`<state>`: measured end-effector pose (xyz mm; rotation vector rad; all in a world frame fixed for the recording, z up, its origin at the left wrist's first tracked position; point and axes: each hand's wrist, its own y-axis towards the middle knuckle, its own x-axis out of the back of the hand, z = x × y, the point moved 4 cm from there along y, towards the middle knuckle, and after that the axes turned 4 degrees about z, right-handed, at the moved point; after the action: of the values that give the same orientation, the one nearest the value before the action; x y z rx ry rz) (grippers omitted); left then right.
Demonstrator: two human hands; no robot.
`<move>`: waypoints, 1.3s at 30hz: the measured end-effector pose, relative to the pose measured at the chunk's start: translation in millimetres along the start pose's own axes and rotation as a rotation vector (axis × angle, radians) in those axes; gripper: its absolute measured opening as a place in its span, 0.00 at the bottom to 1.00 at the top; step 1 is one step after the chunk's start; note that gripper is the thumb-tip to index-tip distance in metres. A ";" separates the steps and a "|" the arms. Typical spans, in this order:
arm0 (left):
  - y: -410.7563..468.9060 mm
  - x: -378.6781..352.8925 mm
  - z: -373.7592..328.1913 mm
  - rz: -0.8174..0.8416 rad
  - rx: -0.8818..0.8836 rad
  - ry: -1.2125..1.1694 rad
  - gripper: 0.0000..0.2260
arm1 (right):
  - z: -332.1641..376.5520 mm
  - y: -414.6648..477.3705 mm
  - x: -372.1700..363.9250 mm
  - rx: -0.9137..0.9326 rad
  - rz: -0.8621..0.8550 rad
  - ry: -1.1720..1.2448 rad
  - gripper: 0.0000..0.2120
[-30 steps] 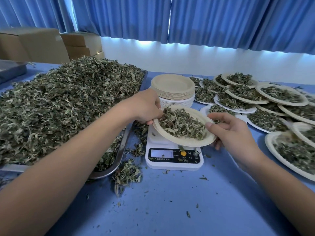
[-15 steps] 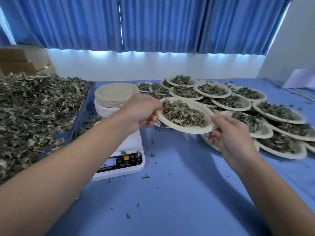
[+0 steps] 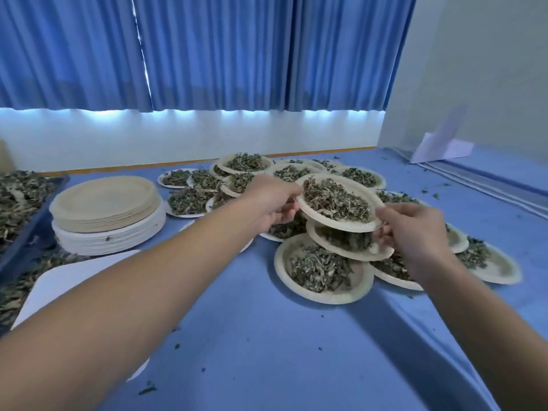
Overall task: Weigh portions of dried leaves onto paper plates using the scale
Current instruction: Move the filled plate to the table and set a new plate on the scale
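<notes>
2 hands (image 3: 268, 200) (image 3: 413, 232) gripping 1 filled plate (image 3: 364, 192), 1 empty stack (image 3: 103, 200)

Blue curtains (image 3: 207, 48) above a white wall (image 3: 178, 137) — white paper (image 3: 441, 146) far right

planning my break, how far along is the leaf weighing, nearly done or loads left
Done: many filled plates lie overlapping. In hand: the left hand and right hand grip one more loaded plate by its rim above them, not yet set down. Left: a tall stack of empty plates and a big heap of leaves, so probably plenty to go.
</notes>
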<state>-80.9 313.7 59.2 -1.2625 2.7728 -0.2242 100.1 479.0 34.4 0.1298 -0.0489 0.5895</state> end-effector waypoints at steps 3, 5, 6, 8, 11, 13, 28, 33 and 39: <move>26.8 -14.9 -15.8 0.010 -0.027 0.016 0.07 | 12.8 47.5 11.2 -0.004 -0.059 -0.138 0.02; 45.7 -23.0 -26.6 0.009 -0.042 0.026 0.08 | 21.7 77.0 12.6 0.007 -0.074 -0.219 0.02; 55.8 -26.5 -31.2 0.005 -0.047 0.036 0.08 | 25.5 90.7 11.6 0.020 -0.081 -0.254 0.02; 76.9 -33.2 -38.8 0.001 -0.050 0.048 0.06 | 31.8 115.9 10.0 0.054 -0.118 -0.334 0.02; 107.3 -44.3 -48.2 0.011 -0.046 0.082 0.03 | 34.6 149.7 8.7 0.066 -0.155 -0.415 0.07; 126.0 -52.1 -51.0 0.007 -0.028 0.129 0.05 | 32.0 169.4 8.5 0.039 -0.172 -0.439 0.11; 164.8 -58.2 -39.6 0.047 -0.057 0.148 0.12 | 8.3 210.9 15.7 0.004 -0.242 -0.779 0.13; 141.6 -35.7 -52.9 0.040 -0.142 0.237 0.08 | 51.0 177.5 -33.5 0.310 -0.129 -0.788 0.05; 80.7 17.6 -67.3 0.036 -0.264 0.453 0.13 | 96.5 95.4 -148.1 0.587 0.211 -0.759 0.07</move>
<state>-161.7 359.2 111.5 -1.3603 3.2988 -0.1620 -76.9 462.9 127.9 0.9246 -0.6330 0.7252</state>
